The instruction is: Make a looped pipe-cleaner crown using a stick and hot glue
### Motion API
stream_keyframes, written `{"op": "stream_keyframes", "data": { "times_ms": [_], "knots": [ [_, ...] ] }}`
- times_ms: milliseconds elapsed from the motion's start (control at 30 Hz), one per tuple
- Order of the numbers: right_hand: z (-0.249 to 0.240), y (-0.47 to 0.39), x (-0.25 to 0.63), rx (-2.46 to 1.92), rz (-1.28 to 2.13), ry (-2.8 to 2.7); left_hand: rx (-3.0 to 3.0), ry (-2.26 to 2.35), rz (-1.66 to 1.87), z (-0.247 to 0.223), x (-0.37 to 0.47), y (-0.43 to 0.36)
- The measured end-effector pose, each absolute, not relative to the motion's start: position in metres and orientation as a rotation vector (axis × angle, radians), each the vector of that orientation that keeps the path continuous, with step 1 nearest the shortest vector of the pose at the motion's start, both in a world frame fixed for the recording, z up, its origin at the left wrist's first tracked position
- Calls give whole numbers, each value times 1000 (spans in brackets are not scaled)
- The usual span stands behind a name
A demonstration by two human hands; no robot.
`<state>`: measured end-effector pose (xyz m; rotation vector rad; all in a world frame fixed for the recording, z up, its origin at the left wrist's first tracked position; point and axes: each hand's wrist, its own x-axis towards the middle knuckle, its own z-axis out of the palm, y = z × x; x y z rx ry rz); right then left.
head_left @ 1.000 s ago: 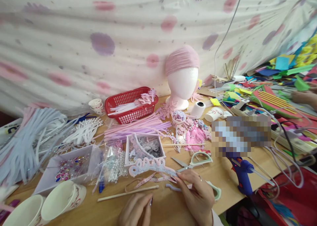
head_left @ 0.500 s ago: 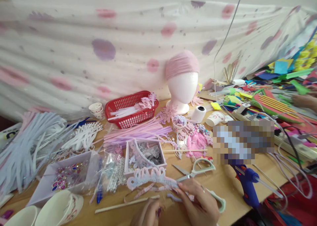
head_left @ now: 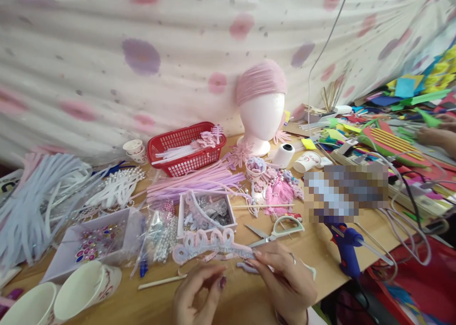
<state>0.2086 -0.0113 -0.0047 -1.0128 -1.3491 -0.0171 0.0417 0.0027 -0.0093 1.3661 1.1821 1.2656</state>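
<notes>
My right hand (head_left: 285, 280) pinches the right end of a pale pink and blue looped pipe-cleaner strip (head_left: 213, 249), which stretches leftward over the table. Below the strip, my left hand (head_left: 199, 291) has its thumb and forefinger brought close together; whatever they may hold is too small to make out. Behind the strip sits a white box (head_left: 232, 220) of silvery pieces with a curved fuzzy strip on it. Scissors with pale green handles (head_left: 288, 226) lie just beyond my right hand, and a thin wooden stick (head_left: 160, 282) lies left of my left hand.
A foam head with a pink cap (head_left: 261, 106) stands behind a red basket (head_left: 185, 166). Pipe cleaners, beads and paper cups (head_left: 80, 291) are at left. To the right are a blue glue gun (head_left: 347, 253), cables and coloured paper. Another person's hand (head_left: 438, 137) is at far right.
My left hand has risen and shifted slightly left, its thumb and forefinger now in clearer view. The looped strip has moved a little left and up. The whole view has tilted slightly downward.
</notes>
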Motion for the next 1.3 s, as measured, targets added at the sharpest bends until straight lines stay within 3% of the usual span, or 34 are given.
{"op": "stream_keyframes", "data": {
  "times_ms": [367,1300],
  "knots": [
    [-8,-13,208,-1035,26,-1342,955,1175,1118,30,63,10],
    [-10,-15,203,-1051,189,-1337,768,1071,1143,10,69,14]
  ]
}}
